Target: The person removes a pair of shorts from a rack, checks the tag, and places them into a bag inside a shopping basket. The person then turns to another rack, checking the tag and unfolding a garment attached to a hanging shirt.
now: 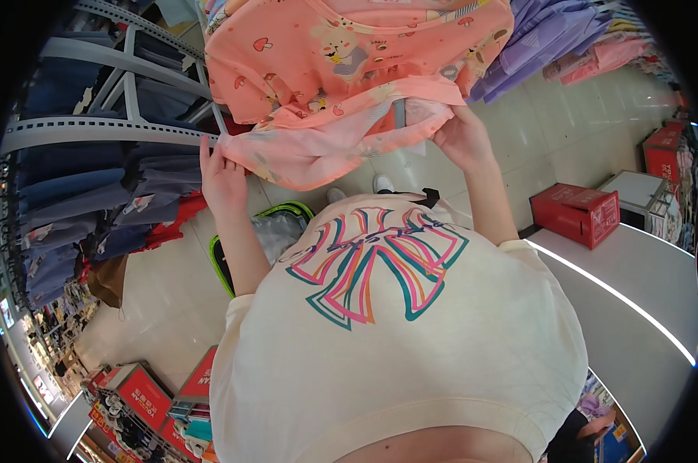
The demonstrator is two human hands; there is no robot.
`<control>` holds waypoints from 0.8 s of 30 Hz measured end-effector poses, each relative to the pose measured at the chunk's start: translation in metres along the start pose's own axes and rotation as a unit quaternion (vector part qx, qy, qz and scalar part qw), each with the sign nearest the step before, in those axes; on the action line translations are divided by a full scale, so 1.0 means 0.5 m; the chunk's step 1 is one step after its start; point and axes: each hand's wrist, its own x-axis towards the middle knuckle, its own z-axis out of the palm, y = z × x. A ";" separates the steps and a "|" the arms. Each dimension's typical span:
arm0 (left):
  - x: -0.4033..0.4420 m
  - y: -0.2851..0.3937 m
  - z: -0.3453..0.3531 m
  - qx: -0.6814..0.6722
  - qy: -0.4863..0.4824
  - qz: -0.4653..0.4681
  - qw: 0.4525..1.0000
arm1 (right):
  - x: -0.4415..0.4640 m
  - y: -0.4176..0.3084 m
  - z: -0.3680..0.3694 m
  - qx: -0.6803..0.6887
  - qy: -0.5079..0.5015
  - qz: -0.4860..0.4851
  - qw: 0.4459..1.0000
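Note:
A coral printed top (287, 46) with rabbits and mushrooms hangs in front of me at the upper middle of the head view. Its lower edge is spread sideways, and a paler inner side shows along it. My left hand (224, 179) pinches one end of this edge, close to the white metal rack, with the index finger raised. At the opposite end, my right hand (463, 140) is closed on the cloth, with the thumb and some fingers partly hidden behind it. Both arms are stretched forward.
A white slotted rack (117, 133) and hanging dark blue clothes (79, 201) are on the left. Purple garments (545, 38) hang at the upper right. A green-edged black basket (287, 210) sits on the tiled floor. A red box (574, 214) stands on the grey counter (634, 266).

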 end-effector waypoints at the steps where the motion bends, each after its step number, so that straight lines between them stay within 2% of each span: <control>1: 0.003 -0.006 -0.005 0.012 -0.011 0.003 1.000 | -0.001 0.002 0.004 0.003 -0.006 -0.005 1.000; 3: 0.011 -0.015 -0.008 0.036 -0.033 0.010 0.999 | -0.006 0.005 0.016 0.007 -0.010 -0.016 1.000; 6: -0.006 -0.020 0.001 0.248 -0.061 0.043 0.966 | -0.012 0.006 0.032 0.010 -0.008 -0.024 1.000; 9: -0.013 -0.023 0.002 0.479 -0.072 0.094 0.870 | -0.015 0.008 0.035 0.013 -0.013 -0.019 1.000; 10: -0.018 -0.029 0.007 0.495 -0.074 0.125 0.857 | -0.016 0.007 0.035 0.015 -0.015 -0.018 1.000; 13: -0.017 -0.044 -0.006 0.438 -0.087 0.029 0.894 | -0.023 0.006 0.047 0.023 -0.006 -0.018 1.000; 16: -0.036 -0.040 0.016 0.516 -0.058 0.117 0.847 | -0.029 0.006 0.054 0.008 0.008 -0.022 1.000; 19: -0.041 -0.031 0.022 0.581 -0.011 0.152 0.800 | -0.035 0.006 0.059 -0.006 0.013 -0.031 0.999; 24: -0.031 -0.023 0.006 0.542 0.022 0.137 0.829 | -0.044 0.006 0.065 0.005 0.009 -0.045 0.999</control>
